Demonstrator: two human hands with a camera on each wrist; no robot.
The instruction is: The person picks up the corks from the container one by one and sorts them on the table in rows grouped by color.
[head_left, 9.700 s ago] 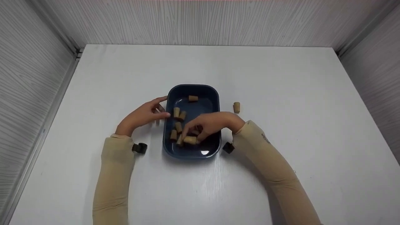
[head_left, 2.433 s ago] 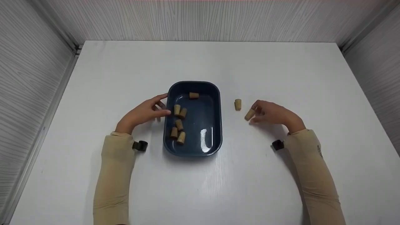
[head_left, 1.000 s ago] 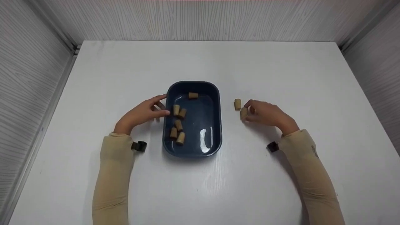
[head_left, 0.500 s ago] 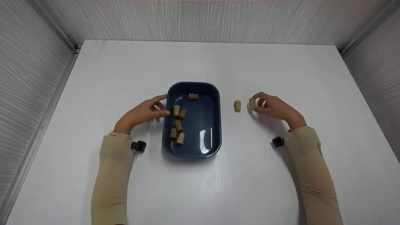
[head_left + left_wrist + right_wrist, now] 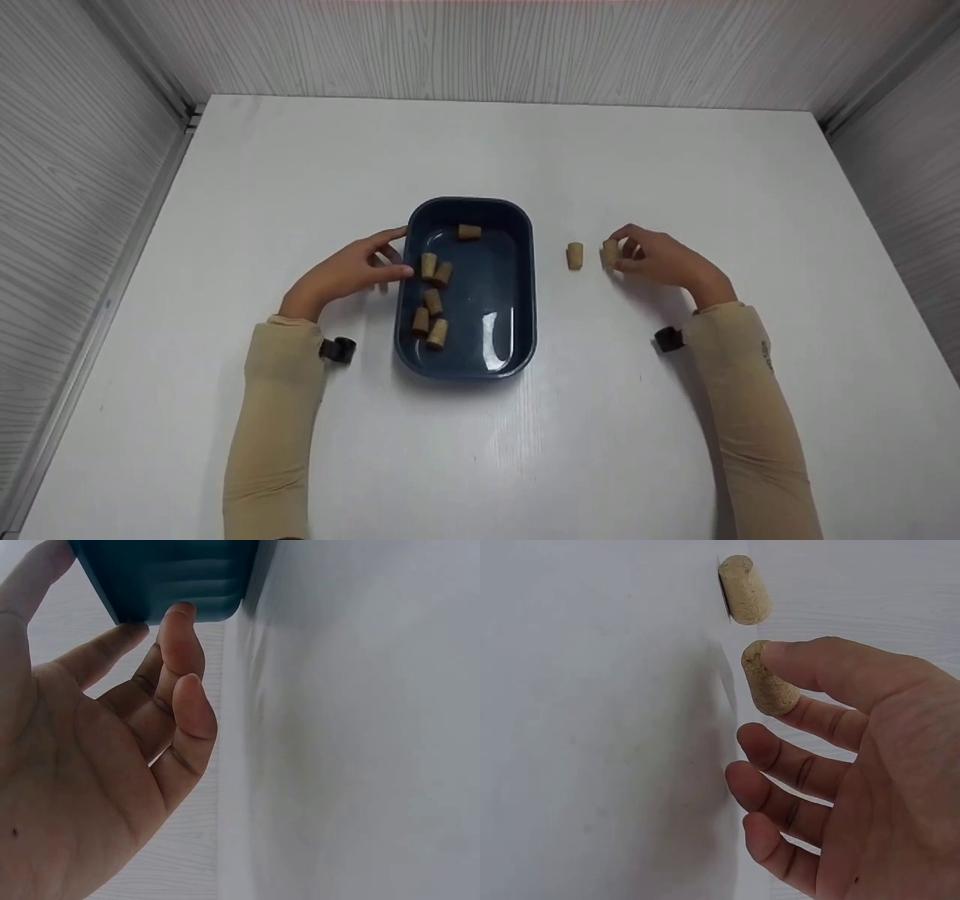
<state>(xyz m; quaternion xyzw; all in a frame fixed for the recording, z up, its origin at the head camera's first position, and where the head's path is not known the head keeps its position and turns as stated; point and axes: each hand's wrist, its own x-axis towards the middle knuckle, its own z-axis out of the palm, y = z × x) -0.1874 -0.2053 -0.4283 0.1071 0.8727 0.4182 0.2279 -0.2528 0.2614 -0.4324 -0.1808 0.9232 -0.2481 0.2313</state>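
Note:
A dark blue rectangular tray stands mid-table in the head view, with several tapered cork stoppers lying in it, mostly along its left side. My left hand rests against the tray's left side, thumb and index finger spread along the rim. In the left wrist view its other fingers bend loosely beneath the tray wall. To the right of the tray, my right hand pinches a cork stopper between thumb and index finger. Another cork stopper stands between that hand and the tray.
The white table is bounded by a wood-grain panel at the back and panels on both sides. A small black camera piece sticks out from the left sleeve, and another black piece from the right sleeve.
My right hand took a cork stopper out of the tray and carried it right, beside the lone one; over the last second it shifted slightly right and back. My left hand stays at the tray.

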